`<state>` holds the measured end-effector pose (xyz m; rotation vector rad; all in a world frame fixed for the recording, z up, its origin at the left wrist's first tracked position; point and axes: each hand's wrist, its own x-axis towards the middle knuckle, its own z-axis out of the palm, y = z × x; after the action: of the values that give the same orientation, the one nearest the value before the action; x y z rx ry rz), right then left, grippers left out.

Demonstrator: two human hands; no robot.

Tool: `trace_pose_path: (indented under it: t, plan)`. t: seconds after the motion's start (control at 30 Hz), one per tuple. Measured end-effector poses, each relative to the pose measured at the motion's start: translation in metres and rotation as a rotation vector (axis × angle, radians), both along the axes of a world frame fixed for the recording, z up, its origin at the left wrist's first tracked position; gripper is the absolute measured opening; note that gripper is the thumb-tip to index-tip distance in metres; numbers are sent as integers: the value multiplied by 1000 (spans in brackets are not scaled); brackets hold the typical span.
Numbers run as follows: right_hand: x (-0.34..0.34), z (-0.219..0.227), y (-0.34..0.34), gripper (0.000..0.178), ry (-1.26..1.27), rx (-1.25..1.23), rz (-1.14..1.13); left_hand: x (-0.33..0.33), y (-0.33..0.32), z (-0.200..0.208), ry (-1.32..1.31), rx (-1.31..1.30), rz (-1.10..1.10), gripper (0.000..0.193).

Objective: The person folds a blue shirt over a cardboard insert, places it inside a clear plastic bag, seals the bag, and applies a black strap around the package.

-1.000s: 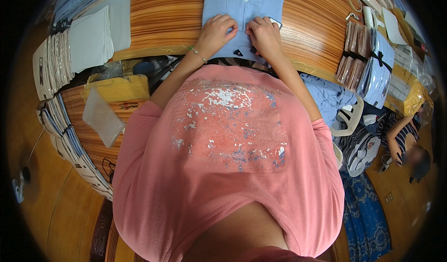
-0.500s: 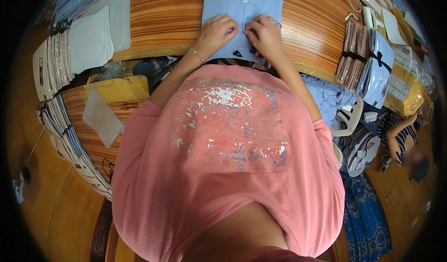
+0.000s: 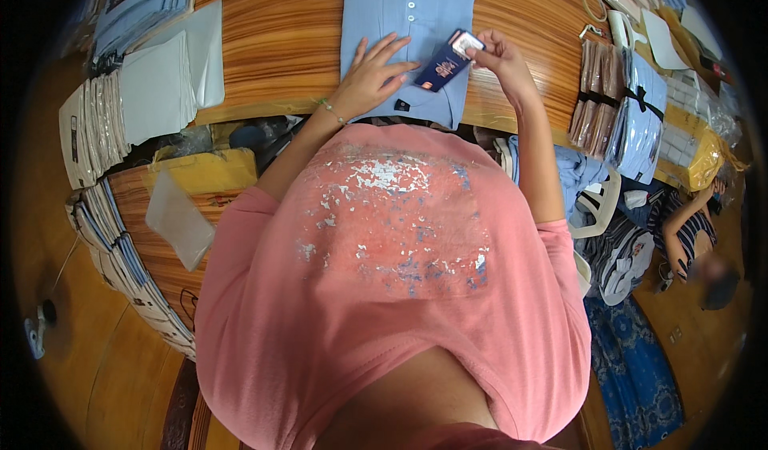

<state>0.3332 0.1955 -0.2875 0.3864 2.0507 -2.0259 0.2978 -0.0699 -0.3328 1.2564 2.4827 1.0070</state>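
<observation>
A folded light-blue shirt (image 3: 376, 14) lies on the wood-grain table, its white buttons in a line toward the far edge. My left hand (image 3: 374, 78) rests on it with fingers spread. Between the thumb and fingers of my right hand (image 3: 500, 54), at the shirt's right side, is the pale end of a dark navy hang tag (image 3: 445, 68). The tag slants over the shirt, its lower end near my left fingertips. A small black label (image 3: 402, 105) shows on the cloth near the shirt's near edge.
Stacked bagged garments (image 3: 92, 122) and white sheets (image 3: 156, 74) lie at the left. Bundles of wrapped brown garments (image 3: 594, 90) and blue garments (image 3: 636, 114) stand at the right. Beyond the white chair (image 3: 600, 206), another person (image 3: 684, 234) is at the far right.
Both hands were closed together at the shirt's middle. The right hand has moved right and brought the navy tag into sight; my left hand has opened flat. The shirt appears slightly lower in view.
</observation>
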Motion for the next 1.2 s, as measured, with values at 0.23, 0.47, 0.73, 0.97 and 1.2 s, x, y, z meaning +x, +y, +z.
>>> trace_pose_path:
  t: [0.23, 0.47, 0.73, 0.97, 1.2]
  plan:
    - [-61, -10, -19, 28, 157, 92, 35, -1, 1, 16, 95, 30, 102, 16]
    - [-65, -32, -27, 42, 555, 918, -55, -6, -53, 33, 252, 40, 469, 25]
    - [-114, 26, -195, 26, 757, 535, 484, -59, -316, -1, 324, -191, 1331, 46]
    - [-159, -30, -345, 25, 858, 555, 648, -71, -312, 11, 236, -307, 1024, 47]
    - [-142, -20, -387, 27, 965, 453, 610, 35, -329, 44, 404, 139, 1418, 30]
